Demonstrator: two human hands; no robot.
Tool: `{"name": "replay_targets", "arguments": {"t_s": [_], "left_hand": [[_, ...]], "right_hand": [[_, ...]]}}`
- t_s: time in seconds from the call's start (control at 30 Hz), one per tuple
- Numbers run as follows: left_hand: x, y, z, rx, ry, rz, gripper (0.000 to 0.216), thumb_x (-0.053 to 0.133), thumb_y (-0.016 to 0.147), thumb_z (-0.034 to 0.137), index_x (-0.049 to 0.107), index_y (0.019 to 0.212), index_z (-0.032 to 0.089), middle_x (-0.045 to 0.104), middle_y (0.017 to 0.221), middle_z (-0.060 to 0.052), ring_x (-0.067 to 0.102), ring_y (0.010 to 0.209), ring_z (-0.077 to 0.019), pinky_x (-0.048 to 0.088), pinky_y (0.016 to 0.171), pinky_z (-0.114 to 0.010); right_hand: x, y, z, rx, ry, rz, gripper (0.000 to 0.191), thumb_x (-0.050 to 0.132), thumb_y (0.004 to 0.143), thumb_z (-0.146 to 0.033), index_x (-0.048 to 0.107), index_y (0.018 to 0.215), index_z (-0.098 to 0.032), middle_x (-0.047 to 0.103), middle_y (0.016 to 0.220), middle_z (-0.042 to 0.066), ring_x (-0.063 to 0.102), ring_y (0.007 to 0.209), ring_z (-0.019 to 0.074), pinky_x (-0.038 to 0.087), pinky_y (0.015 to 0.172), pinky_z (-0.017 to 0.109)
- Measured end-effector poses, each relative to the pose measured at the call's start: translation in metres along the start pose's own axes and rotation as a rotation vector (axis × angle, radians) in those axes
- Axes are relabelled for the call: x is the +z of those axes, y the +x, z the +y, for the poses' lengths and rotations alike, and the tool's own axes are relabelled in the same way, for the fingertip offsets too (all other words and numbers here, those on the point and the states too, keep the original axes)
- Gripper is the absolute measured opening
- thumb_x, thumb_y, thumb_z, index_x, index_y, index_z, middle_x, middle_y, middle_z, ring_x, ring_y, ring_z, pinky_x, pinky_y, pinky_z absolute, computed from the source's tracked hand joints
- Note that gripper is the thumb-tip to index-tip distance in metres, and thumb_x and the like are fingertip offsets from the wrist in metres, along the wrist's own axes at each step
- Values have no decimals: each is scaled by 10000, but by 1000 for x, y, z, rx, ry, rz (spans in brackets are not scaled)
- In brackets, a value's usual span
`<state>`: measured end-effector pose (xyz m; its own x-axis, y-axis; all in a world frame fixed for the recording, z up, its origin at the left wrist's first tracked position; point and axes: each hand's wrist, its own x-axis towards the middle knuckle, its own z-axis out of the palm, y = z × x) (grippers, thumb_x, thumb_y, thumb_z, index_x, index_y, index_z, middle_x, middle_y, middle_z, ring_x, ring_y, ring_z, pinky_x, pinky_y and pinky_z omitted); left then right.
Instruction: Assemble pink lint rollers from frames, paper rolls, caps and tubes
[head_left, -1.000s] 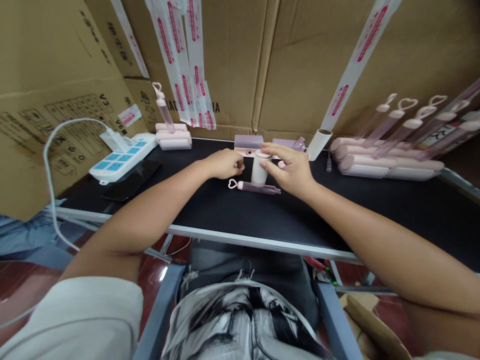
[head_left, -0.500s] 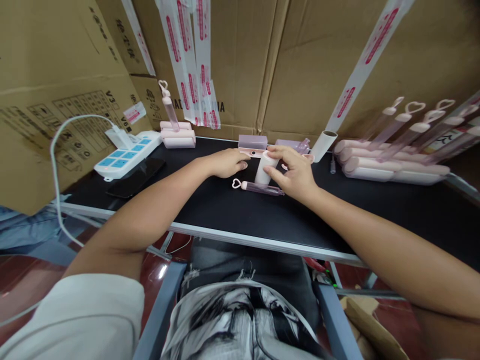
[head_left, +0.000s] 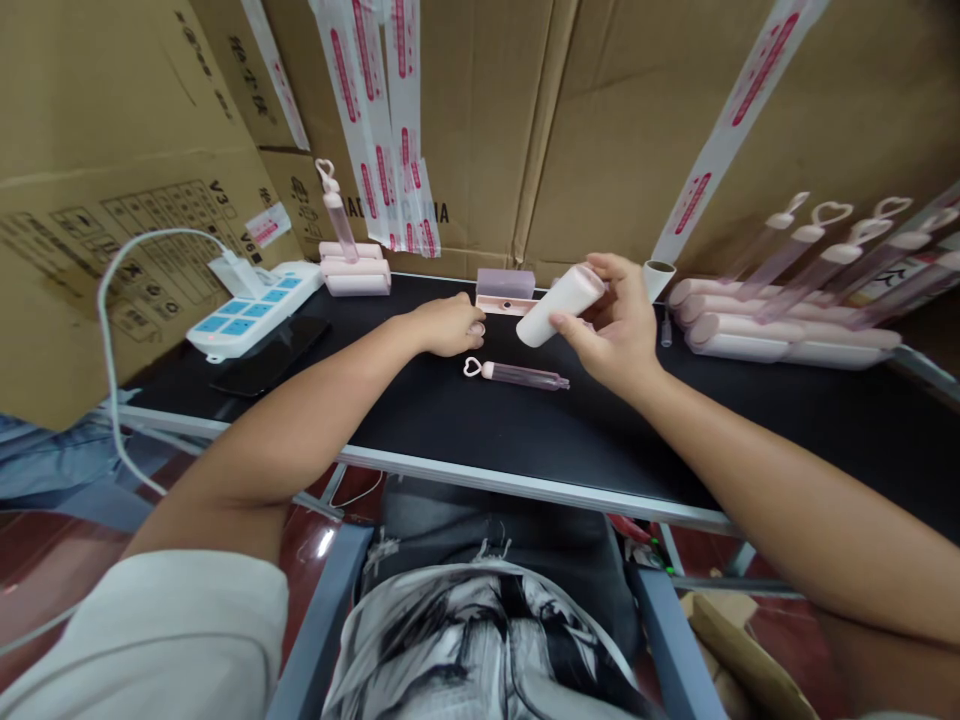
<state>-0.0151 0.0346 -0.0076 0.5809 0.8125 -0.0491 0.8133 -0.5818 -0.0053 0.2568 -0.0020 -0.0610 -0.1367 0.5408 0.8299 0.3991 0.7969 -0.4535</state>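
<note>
My right hand (head_left: 622,330) grips a white lint-roller roll (head_left: 559,305) and holds it tilted above the black table. In my left hand (head_left: 450,327), closed fingers pinch a small round pale-pink cap (head_left: 477,328), partly hidden by them. A clear purple tube handle with a heart-shaped loop (head_left: 525,376) lies on the table, below the roll and touched by neither hand. Behind my hands stand a purple translucent half-cover (head_left: 505,284) and an open pink shell (head_left: 495,303) with a dark hole.
To the right lie several pink lint rollers (head_left: 787,335) with heart handles upright, and a hollow white tube (head_left: 658,280). At left are another pink roller (head_left: 356,272), a power strip (head_left: 259,310) and a black phone (head_left: 270,358). Cardboard (head_left: 480,130) walls the back.
My right hand has lifted the white roll off the table, tilting it and moving it right. My left hand has drawn slightly left, and a pink cap shows in its fingers.
</note>
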Motion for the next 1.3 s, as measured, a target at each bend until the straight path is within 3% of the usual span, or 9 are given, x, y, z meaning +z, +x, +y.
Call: {"name": "replay_targets", "arguments": {"t_s": [0.1, 0.2, 0.3, 0.4, 0.6, 0.77, 0.9, 1.1, 1.3], "left_hand": [[4, 4, -3, 79, -9, 1, 361, 565, 1004, 421, 804, 1171, 207, 755, 1267, -152, 738, 1125, -305, 535, 908, -370], [7, 7, -4, 161, -117, 98, 298, 646, 953, 406, 799, 1104, 199, 806, 1102, -104, 751, 997, -255, 522, 849, -331], [9, 7, -1, 192, -392, 227, 376, 733, 901, 388, 748, 1221, 192, 810, 1009, -50, 749, 889, -196, 536, 824, -302], [12, 6, 6, 252, -669, 291, 525, 815, 821, 324, 664, 1303, 180, 798, 1035, -49, 763, 920, -187, 578, 853, -313], [12, 4, 19, 366, -1069, 326, 466, 909, 735, 264, 648, 1110, 172, 764, 1035, -38, 771, 914, -166, 622, 860, -317], [12, 8, 21, 336, -1289, 421, 590, 1037, 658, 409, 680, 1043, 139, 748, 1013, -32, 775, 911, -154, 646, 880, -303], [13, 13, 26, 268, -1438, 445, 792, 1056, 599, 583, 666, 1141, 157, 773, 990, -45, 784, 897, -183, 679, 788, -311], [11, 12, 31, 232, -1539, 433, 869, 1076, 570, 567, 631, 1205, 176, 770, 1035, -50, 790, 890, -203, 704, 699, -325], [10, 10, 35, 232, -1550, 476, 868, 1052, 567, 646, 627, 1155, 171, 752, 1046, -51, 781, 883, -189, 709, 706, -313]], "right_hand": [[-5, 1, 9, -11, -10, 6, 807, 743, 968, -655, 455, 1658, -353, 601, 1537, 147, 724, 1260, 363, 679, 931, 519], [-8, 1, 11, -2, -16, 11, 876, 720, 967, -708, 406, 1708, -362, 569, 1567, 150, 700, 1306, 374, 684, 920, 517], [-8, 0, 6, 11, -22, 10, 893, 702, 970, -730, 395, 1719, -352, 553, 1571, 158, 684, 1336, 386, 679, 941, 534], [-6, 0, -1, 31, -59, 16, 859, 680, 984, -729, 421, 1703, -337, 561, 1552, 166, 676, 1344, 392, 671, 973, 556], [-5, 2, -10, 52, -48, 29, 797, 656, 1002, -719, 451, 1660, -319, 585, 1505, 172, 695, 1288, 375, 666, 976, 568], [-9, 6, -11, 119, -48, 79, 753, 676, 997, -705, 488, 1597, -292, 624, 1458, 174, 699, 1255, 361, 657, 1003, 554], [-6, 7, -12, 210, 20, 115, 711, 679, 999, -680, 469, 1553, -287, 640, 1408, 164, 707, 1235, 347, 679, 953, 514], [0, 9, -22, 363, 235, 174, 723, 787, 904, -692, 464, 1434, -320, 669, 1294, 111, 735, 1153, 323, 713, 823, 447], [5, 10, -38, 534, 461, 200, 650, 867, 823, -657, 474, 1239, -348, 656, 1253, 43, 733, 1125, 256, 716, 841, 406]]}}
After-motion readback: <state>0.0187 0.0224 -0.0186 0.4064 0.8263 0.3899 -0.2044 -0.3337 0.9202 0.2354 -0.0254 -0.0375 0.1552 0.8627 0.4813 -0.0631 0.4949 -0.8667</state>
